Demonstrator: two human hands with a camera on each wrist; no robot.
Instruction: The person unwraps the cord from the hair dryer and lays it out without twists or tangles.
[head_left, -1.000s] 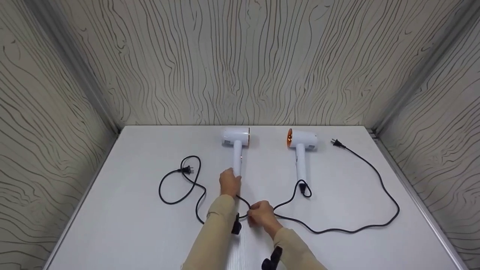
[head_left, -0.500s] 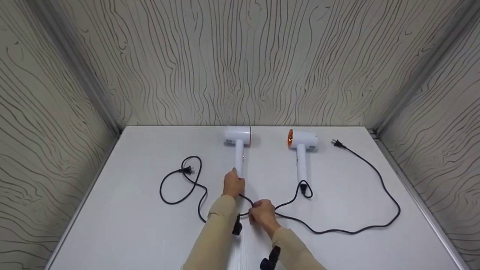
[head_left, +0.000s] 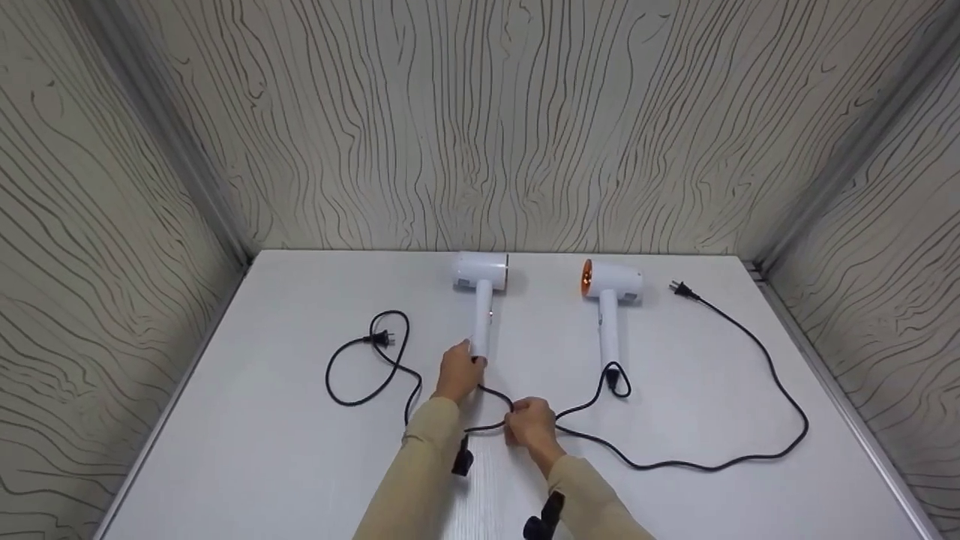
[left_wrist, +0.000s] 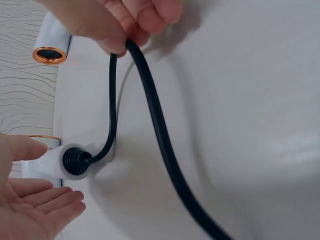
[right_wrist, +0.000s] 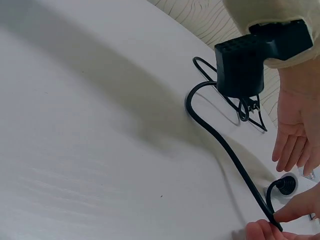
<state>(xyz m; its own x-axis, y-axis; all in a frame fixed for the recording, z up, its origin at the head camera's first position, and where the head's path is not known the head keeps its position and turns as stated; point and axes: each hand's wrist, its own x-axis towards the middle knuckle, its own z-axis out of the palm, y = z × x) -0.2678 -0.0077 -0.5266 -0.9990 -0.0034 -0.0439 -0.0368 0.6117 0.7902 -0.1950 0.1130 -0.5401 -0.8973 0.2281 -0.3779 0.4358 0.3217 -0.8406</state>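
Observation:
A white hair dryer lies on the white table, its handle pointing toward me. Beside the lower end of that handle is my left hand; its fingers look extended and apart in the left wrist view, around the handle end without gripping it. My right hand pinches this dryer's black cord between thumb and fingers, doubled into a bend. From the pinch, one strand runs to the ribbed cord sleeve in the handle end. The other goes left, partly hidden by my left forearm, to a looped section with a plug.
A second white hair dryer lies to the right, its orange-rimmed mouth facing the first. Its black cord loops near the handle, passes close to my right hand and curves to a plug. Patterned walls enclose the table's back and sides.
My left hand has come away from the handle end, slightly to the left, and its fingers have loosened. My right hand keeps its pinch on the cord, nearly in place.

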